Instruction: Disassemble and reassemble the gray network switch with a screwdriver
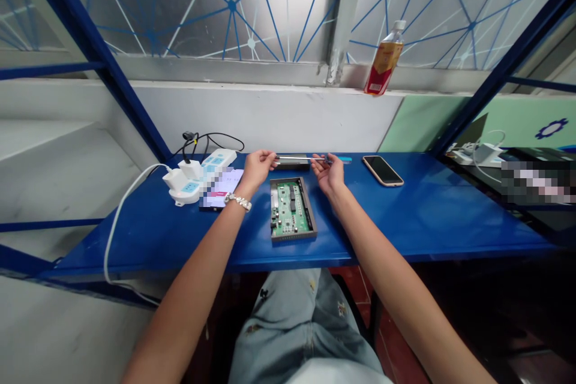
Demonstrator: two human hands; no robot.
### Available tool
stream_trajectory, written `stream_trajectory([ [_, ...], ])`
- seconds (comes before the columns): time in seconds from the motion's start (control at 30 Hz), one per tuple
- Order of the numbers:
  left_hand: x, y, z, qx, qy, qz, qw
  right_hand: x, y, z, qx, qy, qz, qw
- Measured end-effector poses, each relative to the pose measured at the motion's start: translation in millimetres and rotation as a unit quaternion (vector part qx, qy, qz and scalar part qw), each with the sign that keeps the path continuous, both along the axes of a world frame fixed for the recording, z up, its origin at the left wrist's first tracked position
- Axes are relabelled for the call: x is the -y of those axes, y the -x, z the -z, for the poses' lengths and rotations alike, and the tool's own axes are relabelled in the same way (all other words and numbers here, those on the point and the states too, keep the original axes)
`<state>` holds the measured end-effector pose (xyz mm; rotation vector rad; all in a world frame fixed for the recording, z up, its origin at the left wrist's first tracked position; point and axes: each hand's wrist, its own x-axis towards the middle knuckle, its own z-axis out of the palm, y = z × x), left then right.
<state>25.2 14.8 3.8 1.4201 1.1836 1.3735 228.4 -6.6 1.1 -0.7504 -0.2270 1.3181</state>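
An open device case with a green circuit board [291,209] lies on the blue table [405,216] in front of me. Just beyond it, my left hand [257,169] pinches one end of a dark flat cover plate [292,161]. My right hand [329,173] is closed on a thin screwdriver with a blue handle [338,159], whose shaft lies along the top of the plate. A bracelet sits on my left wrist.
A white power strip with plugs and cables [198,177] and a phone with a lit screen [221,191] lie left of the board. Another phone [383,170] lies to the right. A bottle [384,60] stands on the window ledge. Blue frame posts flank the table.
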Motion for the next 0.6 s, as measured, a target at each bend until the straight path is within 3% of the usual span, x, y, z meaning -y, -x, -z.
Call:
stream_trajectory([
  [0.1, 4, -11, 16.2, 0.075, 0.003, -0.017, 0.997, -1, 2, 3.8, 0.004, 0.005, 0.017, 1.0],
  [0.2, 13, -12, 27.2, 0.128, 0.017, 0.009, 0.992, -2, 5, 6.5, 0.007, -0.001, 0.027, 1.0],
  [0.37, 21, -11, 25.8, 0.163, 0.038, 0.026, 0.986, -3, 5, 8.1, 0.021, -0.018, 0.044, 0.999],
  [0.6, 19, -7, 25.3, 0.16, 0.011, 0.017, 0.987, -1, 5, 6.1, 0.01, -0.01, 0.053, 0.998],
])
